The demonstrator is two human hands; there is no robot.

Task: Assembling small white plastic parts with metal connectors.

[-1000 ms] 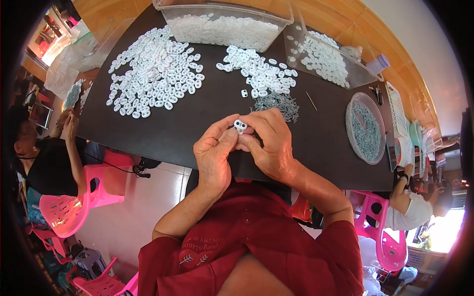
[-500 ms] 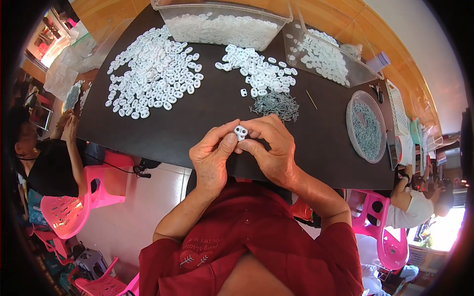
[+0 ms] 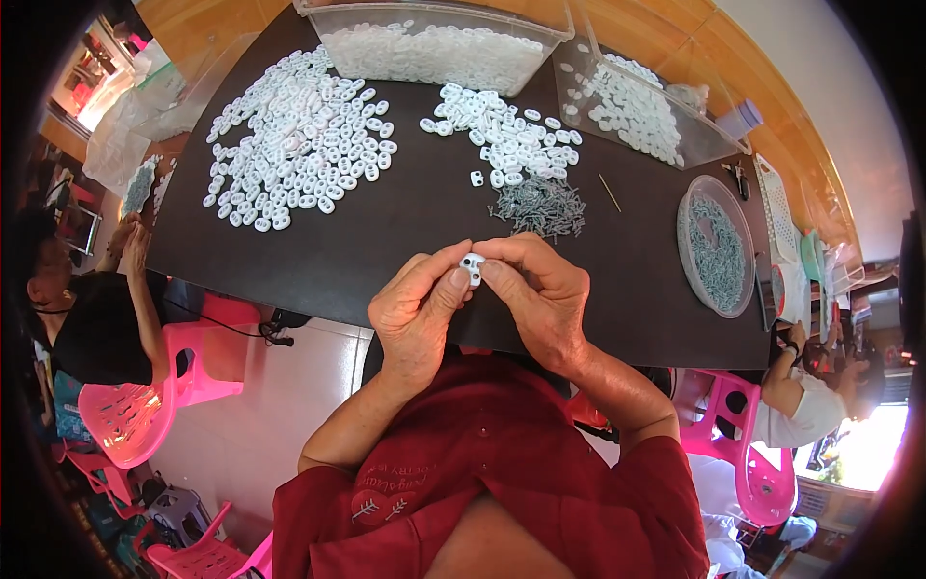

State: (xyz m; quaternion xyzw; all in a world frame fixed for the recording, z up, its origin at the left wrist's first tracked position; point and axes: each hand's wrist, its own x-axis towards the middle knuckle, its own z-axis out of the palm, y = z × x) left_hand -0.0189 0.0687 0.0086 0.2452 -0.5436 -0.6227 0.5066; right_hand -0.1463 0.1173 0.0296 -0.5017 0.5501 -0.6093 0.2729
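Observation:
Between my two hands, just over the table's near edge, is a small white plastic piece with dark round holes (image 3: 472, 269). My left hand (image 3: 413, 314) pinches it from the left with thumb and fingers. From the other side, my right hand (image 3: 542, 299) grips the same piece, its thumb pressed onto the front. Fingertips cover part of the piece. Beyond my hands lies a heap of small grey screws (image 3: 542, 207). It touches a pile of white oval plastic pieces (image 3: 516, 140), and one loose white piece (image 3: 476, 179) lies at its left.
A larger pile of white oval pieces (image 3: 299, 145) covers the table's left. Two clear bins (image 3: 439, 68) (image 3: 641, 111) of white parts stand at the back. A round tub (image 3: 716, 246) of screws sits right, near a thin stick (image 3: 610, 193). People sit at both sides.
My right thumb has moved up and over the front of the white piece, covering more of it. The piece looks slightly turned. Both hands stay in nearly the same place.

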